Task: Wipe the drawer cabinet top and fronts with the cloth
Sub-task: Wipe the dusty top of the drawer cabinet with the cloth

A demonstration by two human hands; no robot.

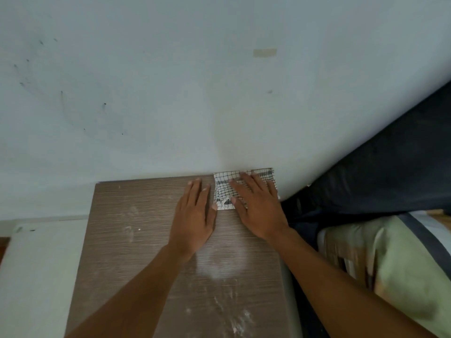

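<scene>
The brown wood-grain cabinet top (136,240) fills the lower middle of the view, streaked with white dust. A folded white cloth with a dark grid pattern (223,189) lies flat in the top's far right corner, against the wall. My right hand (258,206) presses flat on the cloth with fingers spread. My left hand (195,215) rests flat on the bare wood just left of the cloth, its thumb touching the cloth's edge. The drawer fronts are out of sight.
A pale, scuffed wall (170,93) stands directly behind the cabinet. A dark headboard or cushion (390,167) leans at the right, above bedding in green and stripes (402,259). A white surface (36,264) adjoins the cabinet on the left.
</scene>
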